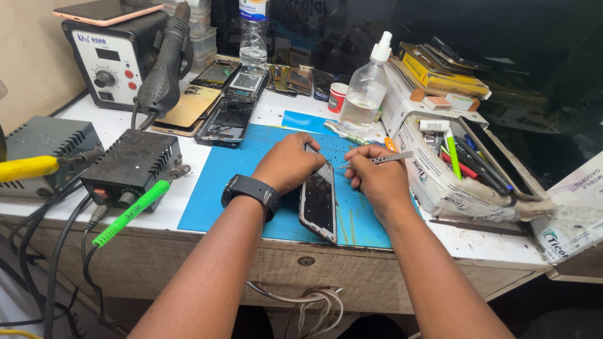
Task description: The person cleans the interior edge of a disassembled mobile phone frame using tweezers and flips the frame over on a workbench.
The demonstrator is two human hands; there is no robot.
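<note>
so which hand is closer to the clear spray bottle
Right. The right hand, holding tweezers, is just below the spray bottle; the left hand grips the phone farther left.

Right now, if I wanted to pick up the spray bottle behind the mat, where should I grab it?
Probably the spray bottle is best gripped around its clear lower body, coming from the front-left. It stands upright, the nozzle on top is narrow, and a cardboard box crowds its right side.

Under my hands at centre frame lies a dark phone screen (pixel 318 202); white cartons (pixel 440 182) sit right; a yellow box (pixel 433 72) upper right.
</note>
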